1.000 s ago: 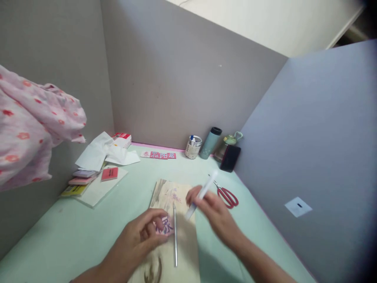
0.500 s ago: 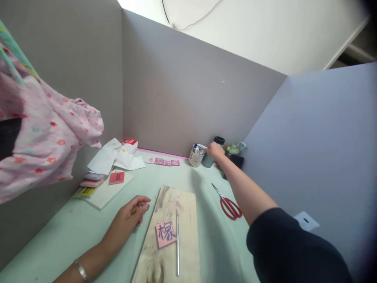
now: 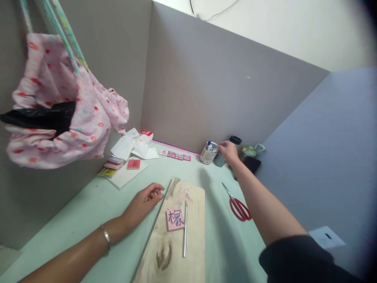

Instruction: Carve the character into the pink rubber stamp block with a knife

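Note:
A pale wooden board (image 3: 176, 243) lies on the light green desk (image 3: 88, 212). On it sit a pink paper square with a dark cut character (image 3: 175, 218) and a slim metal craft knife (image 3: 185, 229). My left hand (image 3: 145, 201) rests on the desk at the board's left edge, fingers loosely curled, holding nothing. My right hand (image 3: 228, 151) is stretched to the back of the desk, next to a small white cup of pens (image 3: 209, 152). Its fingers are bent near the cup's rim; whether they hold anything is hidden.
Red-handled scissors (image 3: 238, 204) lie right of the board. A teal tumbler (image 3: 232, 142), a green teapot (image 3: 251, 150) and a dark phone (image 3: 251, 164) stand at the back right. Papers and small pads (image 3: 125, 165) lie at the back left. A pink floral bag (image 3: 64, 114) hangs at left.
My right hand carried the white pen from over the board to the cup at the back and stays there. My left hand let go of the pink square and rests beside the board.

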A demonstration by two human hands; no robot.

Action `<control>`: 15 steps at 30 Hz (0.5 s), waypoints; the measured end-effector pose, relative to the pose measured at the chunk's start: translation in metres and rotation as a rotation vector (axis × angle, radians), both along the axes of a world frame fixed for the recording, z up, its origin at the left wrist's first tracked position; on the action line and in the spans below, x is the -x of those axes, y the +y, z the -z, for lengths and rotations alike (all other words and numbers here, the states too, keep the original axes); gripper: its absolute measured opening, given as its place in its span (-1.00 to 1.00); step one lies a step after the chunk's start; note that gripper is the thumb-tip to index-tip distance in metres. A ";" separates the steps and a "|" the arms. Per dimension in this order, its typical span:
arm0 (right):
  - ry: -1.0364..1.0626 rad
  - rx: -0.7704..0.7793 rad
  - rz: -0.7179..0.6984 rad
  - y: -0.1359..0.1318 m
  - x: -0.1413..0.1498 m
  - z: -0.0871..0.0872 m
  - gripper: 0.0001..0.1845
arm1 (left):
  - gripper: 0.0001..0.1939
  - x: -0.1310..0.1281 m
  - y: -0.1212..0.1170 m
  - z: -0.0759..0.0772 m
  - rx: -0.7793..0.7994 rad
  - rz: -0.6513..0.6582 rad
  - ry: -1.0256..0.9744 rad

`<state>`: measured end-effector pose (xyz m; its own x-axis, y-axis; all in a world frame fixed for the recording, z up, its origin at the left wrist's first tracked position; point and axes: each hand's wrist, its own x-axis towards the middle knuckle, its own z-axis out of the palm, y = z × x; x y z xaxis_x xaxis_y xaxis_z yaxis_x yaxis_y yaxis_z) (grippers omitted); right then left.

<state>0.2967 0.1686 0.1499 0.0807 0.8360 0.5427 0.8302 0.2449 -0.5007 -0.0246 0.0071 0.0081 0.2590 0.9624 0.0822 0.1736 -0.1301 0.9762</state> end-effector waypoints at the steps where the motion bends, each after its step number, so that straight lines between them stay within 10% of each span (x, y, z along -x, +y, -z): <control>1: -0.001 0.097 -0.024 -0.011 0.004 0.009 -0.73 | -0.69 0.000 -0.002 0.000 -0.024 0.025 0.025; 7: -0.062 0.452 -0.295 -0.140 0.048 0.069 -0.90 | -0.18 -0.001 -0.016 -0.005 -0.175 0.268 0.242; 11: -0.065 0.474 -0.367 -0.227 0.075 0.102 -0.89 | -0.20 -0.004 -0.020 -0.004 -0.266 0.319 0.373; 15: -0.048 0.442 -0.277 -0.259 0.087 0.123 -0.86 | -0.24 -0.012 -0.028 -0.002 -0.325 0.269 0.467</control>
<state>0.2093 -0.0901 0.0274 -0.1920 0.9726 0.1311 0.7891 0.2324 -0.5686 -0.0129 -0.0207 0.0099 0.5678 0.8033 0.1797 0.4917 -0.5061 0.7086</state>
